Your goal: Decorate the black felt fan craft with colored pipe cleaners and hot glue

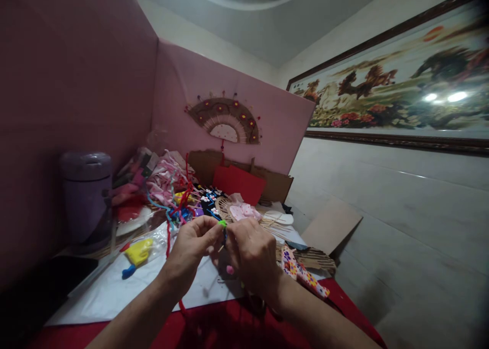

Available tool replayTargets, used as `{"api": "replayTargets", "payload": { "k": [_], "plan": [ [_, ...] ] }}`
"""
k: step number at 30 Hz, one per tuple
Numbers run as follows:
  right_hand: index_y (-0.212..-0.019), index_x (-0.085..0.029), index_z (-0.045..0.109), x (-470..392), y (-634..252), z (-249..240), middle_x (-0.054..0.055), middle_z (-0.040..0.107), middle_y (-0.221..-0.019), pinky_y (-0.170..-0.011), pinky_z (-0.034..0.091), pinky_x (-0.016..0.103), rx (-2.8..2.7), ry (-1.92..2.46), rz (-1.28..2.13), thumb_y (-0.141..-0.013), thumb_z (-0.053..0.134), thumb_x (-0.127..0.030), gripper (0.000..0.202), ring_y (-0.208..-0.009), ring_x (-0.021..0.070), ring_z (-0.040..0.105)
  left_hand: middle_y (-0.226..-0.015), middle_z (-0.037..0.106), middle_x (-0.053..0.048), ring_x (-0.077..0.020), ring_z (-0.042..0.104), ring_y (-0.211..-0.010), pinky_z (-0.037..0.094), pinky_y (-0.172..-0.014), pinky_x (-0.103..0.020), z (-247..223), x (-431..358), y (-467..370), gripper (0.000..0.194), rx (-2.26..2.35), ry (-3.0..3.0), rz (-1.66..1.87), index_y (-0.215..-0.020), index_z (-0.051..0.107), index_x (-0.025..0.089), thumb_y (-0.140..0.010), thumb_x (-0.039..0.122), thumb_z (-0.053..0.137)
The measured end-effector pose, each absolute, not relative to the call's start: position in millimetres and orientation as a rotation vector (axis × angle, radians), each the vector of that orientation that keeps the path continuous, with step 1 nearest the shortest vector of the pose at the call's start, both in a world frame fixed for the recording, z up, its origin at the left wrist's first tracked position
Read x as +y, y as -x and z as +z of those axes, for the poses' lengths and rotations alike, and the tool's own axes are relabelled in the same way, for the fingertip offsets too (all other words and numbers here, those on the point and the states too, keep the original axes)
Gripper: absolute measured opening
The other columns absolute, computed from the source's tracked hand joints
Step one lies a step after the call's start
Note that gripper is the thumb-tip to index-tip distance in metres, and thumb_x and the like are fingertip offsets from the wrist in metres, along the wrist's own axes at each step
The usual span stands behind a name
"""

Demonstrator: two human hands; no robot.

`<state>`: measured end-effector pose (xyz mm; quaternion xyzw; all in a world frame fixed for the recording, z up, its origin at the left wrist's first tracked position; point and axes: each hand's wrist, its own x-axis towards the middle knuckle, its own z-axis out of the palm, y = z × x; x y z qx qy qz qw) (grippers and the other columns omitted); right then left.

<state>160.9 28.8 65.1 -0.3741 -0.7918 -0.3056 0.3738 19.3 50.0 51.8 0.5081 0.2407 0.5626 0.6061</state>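
My left hand [190, 248] and my right hand [255, 253] meet over the middle of the table. A small bright green piece [222, 223] sits at the left thumb and fingertips, pinched there. Its material is unclear, perhaps soft clay or fuzzy wire. Just below it a dark strand and the tip of a thin stick [221, 247] show between the hands. The right hand's fingers are curled in close beside the green piece; what they grip is hidden. Under the hands is a small pink ball [229, 269], whose support I cannot make out.
White paper [126, 293] covers part of the red cloth [214, 328]. Yellow and blue clay [138, 252] lies left. Behind are pink fabric strips [168, 176], red card [239, 183] and thin sticks. A decorated fan [225, 119] hangs on the pink board. A purple bin [87, 201] stands left.
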Motion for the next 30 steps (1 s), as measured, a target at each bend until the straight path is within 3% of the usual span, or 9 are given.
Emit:
{"api": "replayTargets", "payload": {
  "k": [8, 21, 30],
  "plan": [
    [-0.074, -0.016, 0.056, 28.7, -157.2, 63.0, 0.004, 0.058, -0.067, -0.059, 0.031, 0.03, -1.999, 0.942, -0.786, -0.094, 0.037, -0.02, 0.028, -0.065, 0.017, 0.047, -0.059, 0.057, 0.001, -0.0082, 0.049, -0.046, 0.04, -0.041, -0.019, 56.4, 45.1, -20.6, 0.029, 0.635, -1.196, 1.359, -0.069, 0.057, 0.014, -0.07, 0.038, 0.072],
    [-0.074, -0.017, 0.054, 30.1, -154.4, 57.2, 0.004, 0.055, -0.066, -0.056, 0.028, 0.031, -1.972, 0.971, -0.955, -0.091, 0.043, -0.017, 0.02, -0.063, 0.0173, 0.045, -0.058, 0.056, 0.001, -0.01, 0.051, -0.046, 0.041, -0.038, -0.02, 61.8, 42.8, -23.3, 0.03, 0.716, -1.225, 1.395, -0.068, 0.057, 0.014, -0.068, 0.04, 0.073],
    [-0.08, -0.016, 0.056, 27.2, -155.2, 60.3, 0.005, 0.059, -0.072, -0.061, 0.035, 0.03, -2.015, 0.938, -0.658, -0.087, 0.045, -0.015, 0.013, -0.068, 0.0175, 0.05, -0.05, 0.053, 0.003, -0.0085, 0.048, -0.042, 0.037, -0.038, -0.018, 59.3, 45.6, -20.2, 0.027, 0.647, -1.189, 1.376, -0.066, 0.056, 0.015, -0.074, 0.037, 0.068]
  ]
}}
